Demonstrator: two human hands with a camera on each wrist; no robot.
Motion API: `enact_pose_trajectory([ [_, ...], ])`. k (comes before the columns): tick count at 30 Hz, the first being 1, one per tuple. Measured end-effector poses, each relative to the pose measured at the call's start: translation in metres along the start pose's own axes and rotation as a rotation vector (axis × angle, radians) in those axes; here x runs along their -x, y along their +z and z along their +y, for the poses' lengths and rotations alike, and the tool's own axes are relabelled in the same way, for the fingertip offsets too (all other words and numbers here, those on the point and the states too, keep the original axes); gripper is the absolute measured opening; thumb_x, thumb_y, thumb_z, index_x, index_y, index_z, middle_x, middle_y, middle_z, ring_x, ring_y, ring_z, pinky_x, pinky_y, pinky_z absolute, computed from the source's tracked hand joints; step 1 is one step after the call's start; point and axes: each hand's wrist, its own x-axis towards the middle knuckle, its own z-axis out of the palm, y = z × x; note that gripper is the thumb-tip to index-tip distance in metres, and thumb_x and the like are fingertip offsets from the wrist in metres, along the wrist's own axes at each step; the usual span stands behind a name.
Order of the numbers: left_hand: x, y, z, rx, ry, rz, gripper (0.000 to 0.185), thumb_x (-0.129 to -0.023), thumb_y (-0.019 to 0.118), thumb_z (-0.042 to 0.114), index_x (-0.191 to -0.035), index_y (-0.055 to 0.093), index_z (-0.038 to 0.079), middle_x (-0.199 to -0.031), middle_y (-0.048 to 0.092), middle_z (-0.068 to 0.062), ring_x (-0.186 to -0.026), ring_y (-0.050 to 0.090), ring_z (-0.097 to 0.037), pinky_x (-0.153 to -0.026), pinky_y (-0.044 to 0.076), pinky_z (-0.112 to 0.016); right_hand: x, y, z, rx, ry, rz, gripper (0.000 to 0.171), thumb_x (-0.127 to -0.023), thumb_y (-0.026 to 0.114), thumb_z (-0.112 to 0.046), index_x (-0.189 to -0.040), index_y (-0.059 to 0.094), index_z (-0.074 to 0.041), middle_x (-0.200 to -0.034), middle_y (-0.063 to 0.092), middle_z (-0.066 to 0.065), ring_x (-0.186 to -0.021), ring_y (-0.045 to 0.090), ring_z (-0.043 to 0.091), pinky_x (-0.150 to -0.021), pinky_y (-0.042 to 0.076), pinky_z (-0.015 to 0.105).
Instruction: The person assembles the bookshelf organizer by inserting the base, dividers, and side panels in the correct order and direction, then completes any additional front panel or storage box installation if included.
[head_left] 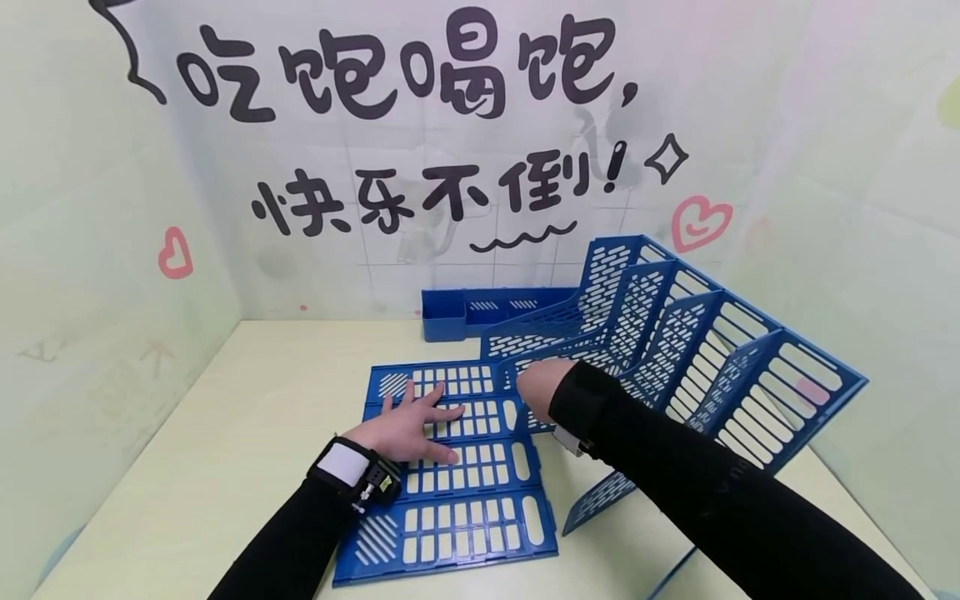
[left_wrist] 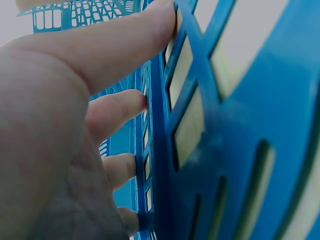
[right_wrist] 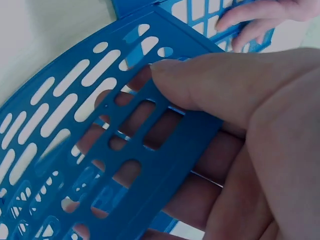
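A blue slatted plastic panel [head_left: 450, 497] in hinged-looking strips lies flat on the table. My left hand [head_left: 405, 427] rests on it, fingers spread; in the left wrist view the fingertips touch the lattice [left_wrist: 260, 115]. To its right stands a blue file rack [head_left: 765, 354], tilted, with several perforated dividers and a slotted back. My right hand [head_left: 542, 385] grips the front end of one divider [right_wrist: 155, 175]: the right wrist view shows the thumb on the near face and fingers behind, visible through the slots. This divider end meets the flat panel's right edge.
A small blue compartment tray [head_left: 442, 321] stands at the back of the table [head_left: 225, 450], partly behind the rack. Printed cloth walls [head_left: 315, 275] enclose the back and sides. A divider's lower end [head_left: 600, 502] juts down at the front right, near my right forearm.
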Motion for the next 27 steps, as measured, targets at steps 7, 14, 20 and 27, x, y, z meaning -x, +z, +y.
enact_pose_trajectory([
  [7,-0.001,0.001,0.000,-0.008,0.017,-0.006,0.082,-0.093,0.085,0.055,-0.165,0.051,0.033,-0.186,0.013,-0.012,-0.167,-0.017,-0.054,-0.127,-0.011,-0.081,0.000,0.010,0.009,-0.056,-0.010,0.005,0.009,-0.108,0.069,-0.006,-0.105,0.077,-0.009,-0.096,0.073,0.008,-0.080,0.056,0.021,-0.079,0.048,0.036],
  [14,0.000,0.002,-0.001,-0.034,-0.002,-0.039,0.103,-0.079,0.095,0.060,-0.167,0.047,0.036,-0.187,0.007,-0.009,-0.167,-0.020,-0.051,-0.129,-0.012,-0.079,-0.002,0.017,0.028,-0.115,-0.031,-0.025,0.010,-0.108,0.070,-0.010,-0.111,0.078,-0.004,-0.105,0.076,0.012,-0.089,0.064,0.025,-0.088,0.054,0.040],
  [20,0.000,0.002,0.003,-0.050,-0.007,-0.034,0.106,-0.078,0.096,0.058,-0.168,0.046,0.034,-0.187,0.006,-0.012,-0.167,-0.021,-0.052,-0.129,-0.011,-0.080,-0.011,0.019,0.025,-0.100,-0.061,-0.021,0.020,-0.107,0.073,-0.016,-0.125,0.078,-0.008,-0.121,0.079,0.012,-0.111,0.074,0.029,-0.103,0.058,0.044],
  [27,0.000,0.002,0.004,-0.051,-0.019,-0.030,0.105,-0.078,0.096,0.057,-0.167,0.047,0.034,-0.187,0.008,-0.013,-0.166,-0.021,-0.053,-0.128,-0.011,-0.081,-0.013,0.009,0.012,-0.083,-0.034,-0.028,0.028,-0.107,0.074,-0.017,-0.133,0.077,-0.007,-0.132,0.078,0.011,-0.123,0.074,0.027,-0.111,0.058,0.042],
])
